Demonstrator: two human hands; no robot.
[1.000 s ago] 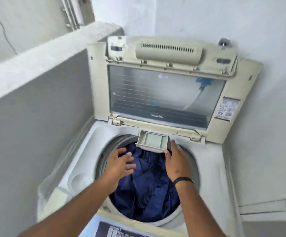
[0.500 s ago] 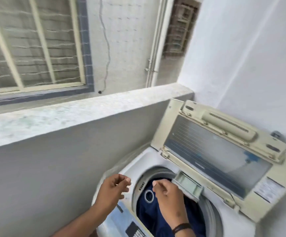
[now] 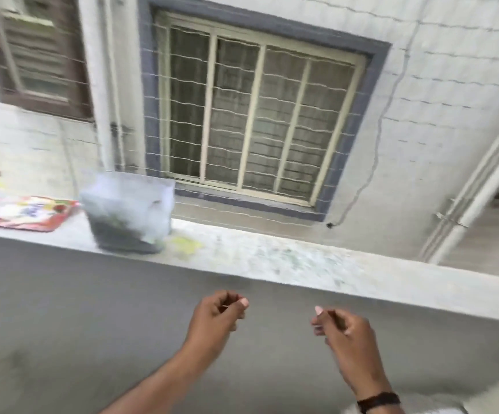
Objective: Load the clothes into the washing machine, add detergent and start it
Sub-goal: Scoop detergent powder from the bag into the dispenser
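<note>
Red detergent packet (image 3: 30, 216) lies well left of both hands' fingers (image 3: 236, 304).

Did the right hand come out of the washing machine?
Yes. The right hand was over the clothes in the drum; now it is raised in front of the grey wall, just below the ledge, and the machine is out of view.

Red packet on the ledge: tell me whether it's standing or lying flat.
Lying flat. The red packet rests with its broad printed face up on the ledge, left of the plastic tub. Blur hides whether it's opened.
</note>
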